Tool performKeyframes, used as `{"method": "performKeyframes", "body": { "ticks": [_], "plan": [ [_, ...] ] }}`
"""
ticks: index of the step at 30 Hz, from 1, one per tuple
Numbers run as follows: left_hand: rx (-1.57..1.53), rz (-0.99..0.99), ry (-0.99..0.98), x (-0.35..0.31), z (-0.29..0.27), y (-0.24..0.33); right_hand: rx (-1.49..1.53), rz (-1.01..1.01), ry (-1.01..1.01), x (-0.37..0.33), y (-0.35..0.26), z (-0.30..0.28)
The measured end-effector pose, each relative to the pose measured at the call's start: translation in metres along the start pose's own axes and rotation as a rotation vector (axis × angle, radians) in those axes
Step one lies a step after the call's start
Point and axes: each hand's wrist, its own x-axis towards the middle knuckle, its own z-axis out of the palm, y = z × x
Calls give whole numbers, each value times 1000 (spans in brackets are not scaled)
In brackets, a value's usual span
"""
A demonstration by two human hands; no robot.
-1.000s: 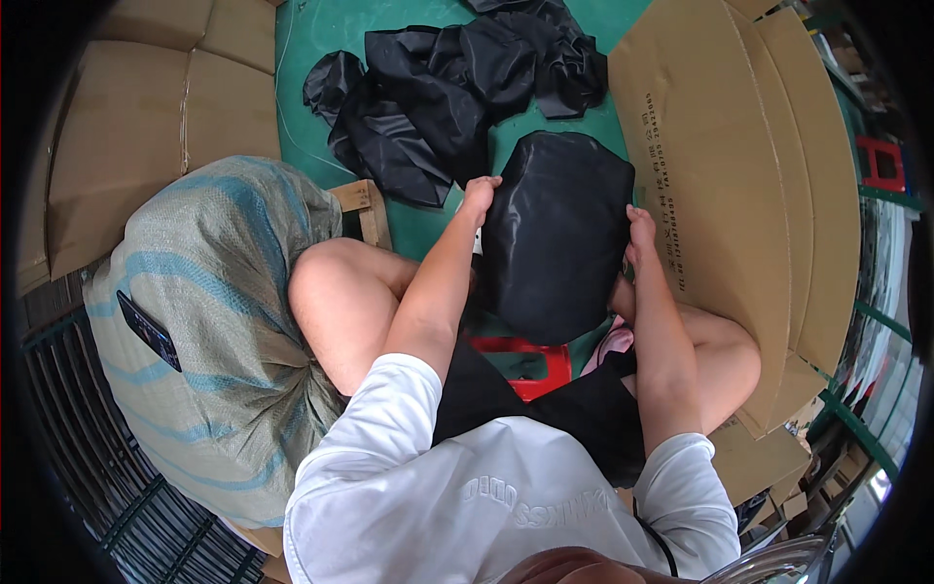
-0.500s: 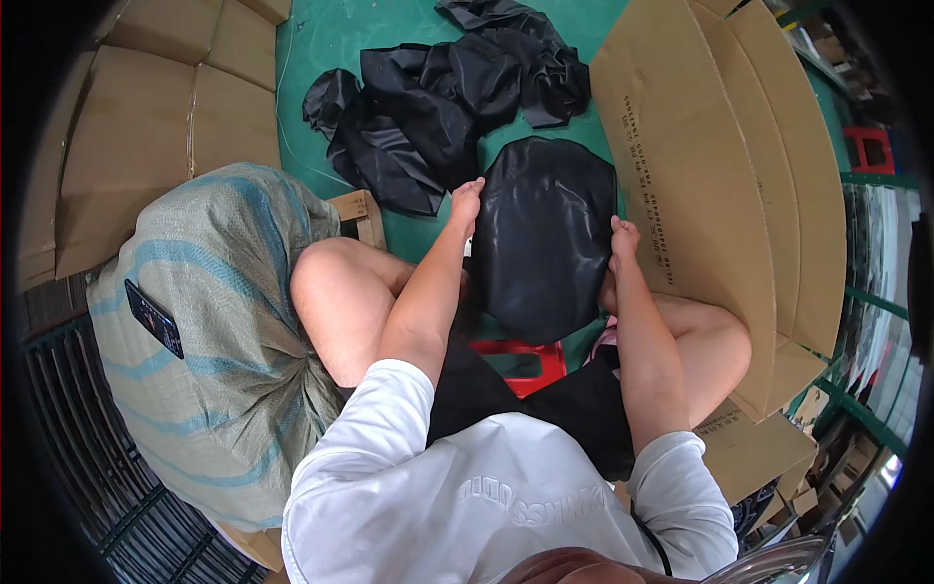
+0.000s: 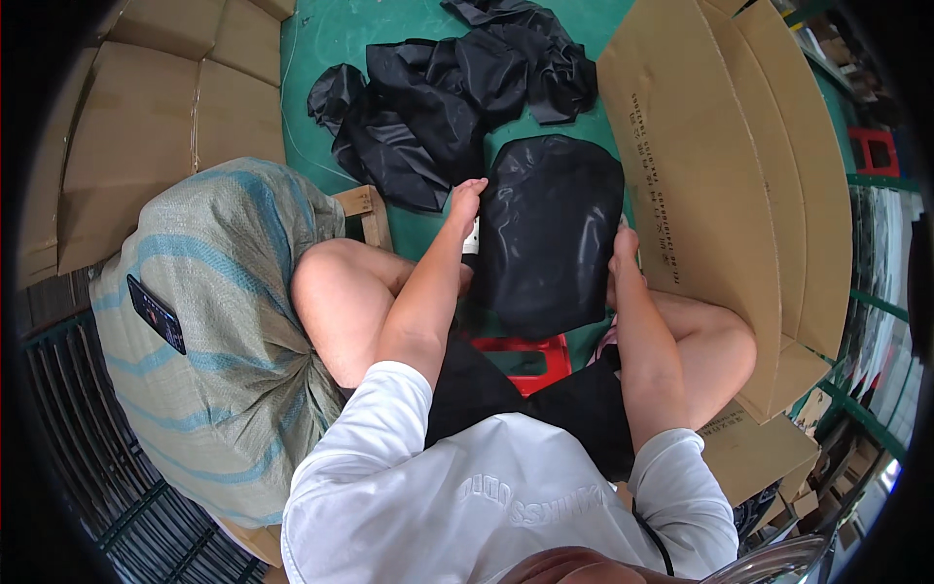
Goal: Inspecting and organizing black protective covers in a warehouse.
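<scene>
A glossy black leather-like cover (image 3: 553, 237) is held up in front of my knees, stretched into a rounded, nearly rectangular shape. My left hand (image 3: 468, 201) grips its left edge, thumb toward the upper side. On the opposite edge, somewhat lower, my right hand (image 3: 625, 247) is closed on the rim, with part of its fingers hidden behind the material. Beyond the cover, a crumpled heap of similar black pieces (image 3: 428, 107) lies on the green floor (image 3: 331, 29).
Cardboard boxes (image 3: 136, 107) are stacked at the far left. A striped woven sack (image 3: 209, 263) with a phone (image 3: 156, 313) on top stands by my left knee. An open carton (image 3: 700, 156) rises on the right. A red plastic stool (image 3: 545, 365) sits below the cover.
The cover has become squarer, with its upper right corner pulled outward and its lower edge straighter. My right hand has slid slightly down its edge; my left hand keeps its grip.
</scene>
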Motion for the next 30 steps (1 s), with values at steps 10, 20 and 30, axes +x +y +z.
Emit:
{"method": "performKeyframes", "body": {
  "ticks": [10, 20, 30],
  "plan": [
    [-117, -233, -127, 73, 21, 45, 386, 304, -480, 25, -76, 24],
    [69, -184, 38, 99, 57, 31, 285, 112, -344, 86, -54, 40],
    [-21, -94, 46, 16, 41, 24, 343, 116, -350, 60, -9, 8]
  ]
}}
